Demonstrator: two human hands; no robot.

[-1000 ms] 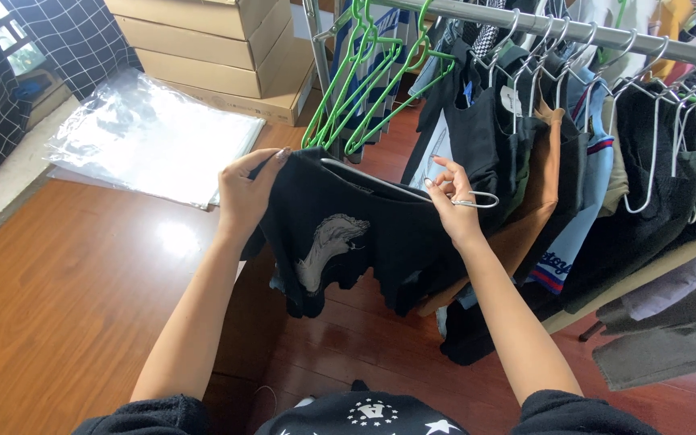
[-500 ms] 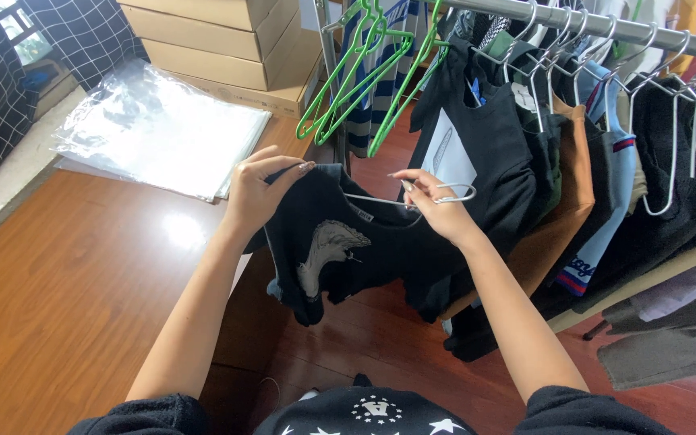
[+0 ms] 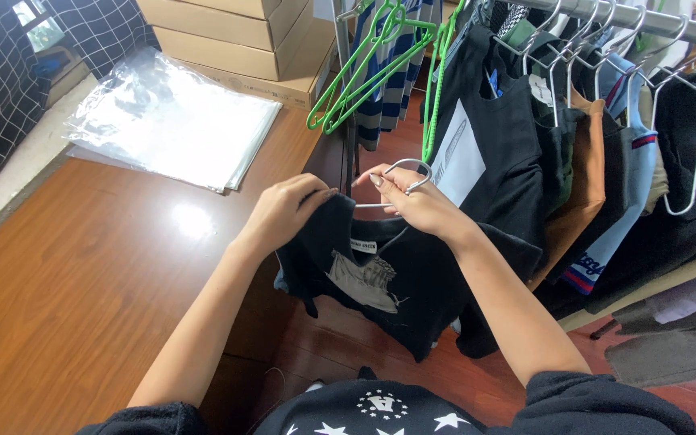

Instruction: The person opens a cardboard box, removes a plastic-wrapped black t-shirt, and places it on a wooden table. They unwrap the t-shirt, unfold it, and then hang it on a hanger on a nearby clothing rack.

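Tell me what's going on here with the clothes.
A person holds a black T-shirt with a pale print on a white wire hanger. The left hand pinches the shirt's shoulder; the right hand grips the hanger at its hook. A rack of hung garments stands on the right, clear plastic bags on the wooden table.

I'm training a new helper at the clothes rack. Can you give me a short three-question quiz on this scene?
1. True or false: the black T-shirt already hangs on the rail.
2. Which hand has its grip on the wire hanger? A) left hand B) right hand
3. What colour are the empty hangers on the rack's end?

Key: 1 false, it is held in both hands. 2 B; the left hand pinches the shirt's shoulder. 3 green.
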